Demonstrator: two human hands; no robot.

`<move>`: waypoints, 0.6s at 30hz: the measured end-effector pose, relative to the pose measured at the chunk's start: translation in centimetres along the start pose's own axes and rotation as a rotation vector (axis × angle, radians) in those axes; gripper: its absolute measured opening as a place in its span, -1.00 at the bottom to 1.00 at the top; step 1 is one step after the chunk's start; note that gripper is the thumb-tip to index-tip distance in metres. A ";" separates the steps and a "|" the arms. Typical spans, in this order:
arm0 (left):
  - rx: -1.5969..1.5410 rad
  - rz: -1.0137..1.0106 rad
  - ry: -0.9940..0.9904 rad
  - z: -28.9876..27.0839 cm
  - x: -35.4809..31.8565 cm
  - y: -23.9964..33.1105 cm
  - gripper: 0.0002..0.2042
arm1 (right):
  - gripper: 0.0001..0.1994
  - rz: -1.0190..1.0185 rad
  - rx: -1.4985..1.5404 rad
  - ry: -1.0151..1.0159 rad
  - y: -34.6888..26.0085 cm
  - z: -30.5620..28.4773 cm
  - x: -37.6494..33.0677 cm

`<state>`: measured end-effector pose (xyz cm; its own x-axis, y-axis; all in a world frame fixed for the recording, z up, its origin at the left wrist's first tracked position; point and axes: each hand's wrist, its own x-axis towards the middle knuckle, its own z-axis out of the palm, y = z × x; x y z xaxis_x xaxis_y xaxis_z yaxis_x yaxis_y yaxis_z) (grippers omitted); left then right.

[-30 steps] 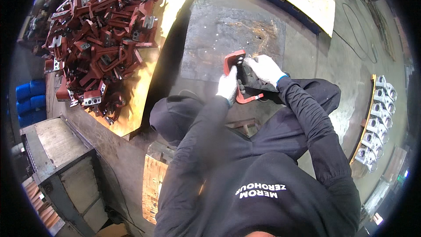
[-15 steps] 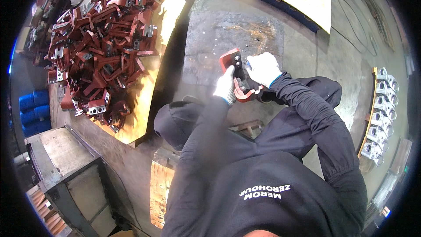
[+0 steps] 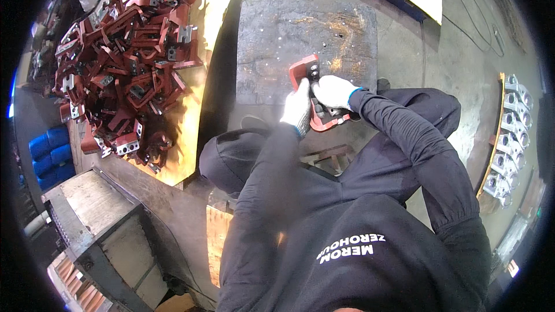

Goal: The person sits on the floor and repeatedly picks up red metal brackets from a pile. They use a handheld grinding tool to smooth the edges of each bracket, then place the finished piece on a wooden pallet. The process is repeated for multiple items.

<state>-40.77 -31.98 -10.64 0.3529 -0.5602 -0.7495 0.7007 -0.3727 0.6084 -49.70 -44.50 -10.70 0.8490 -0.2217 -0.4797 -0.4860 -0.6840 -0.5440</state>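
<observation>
Near the dark plate (image 3: 272,46), the gloved left hand (image 3: 296,107) grips a red bracket (image 3: 299,70). Against it lies the right hand (image 3: 336,92); whether gripping, I can't tell.

A red, bent bracket (image 3: 299,71) with dark holed face is held tilted.

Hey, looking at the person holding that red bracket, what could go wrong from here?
If the left hand loses its grip, the red bracket might drop toward the person's legs.

The right hand is up against the bracket, so its fingers could get pinched or scraped.

The pile of red brackets is loosely tangled near the edge of the wooden top; one might slide off.
</observation>
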 end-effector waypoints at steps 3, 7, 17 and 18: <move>-0.014 -0.019 -0.006 0.2 -1.0 0.6 -0.54 | -0.60 0.015 0.109 0.024 -1.0 -0.2 0.2; -0.005 -0.008 0.022 0.3 -1.5 1.0 -0.55 | -0.49 0.160 0.535 0.141 -1.0 -1.8 -0.9; -0.348 -0.042 -0.207 0.2 -0.7 1.4 -0.66 | -0.56 0.225 0.014 0.329 1.8 -0.8 -1.7; -0.408 -0.073 -0.265 -0.1 -0.8 1.5 -0.67 | -0.60 0.116 -0.078 0.372 1.3 -1.3 -2.6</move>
<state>-39.93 -32.02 -9.14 0.1615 -0.7319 -0.6620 0.9221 -0.1271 0.3655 -52.23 -45.71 -9.25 0.8138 -0.5270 -0.2448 -0.5776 -0.6875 -0.4401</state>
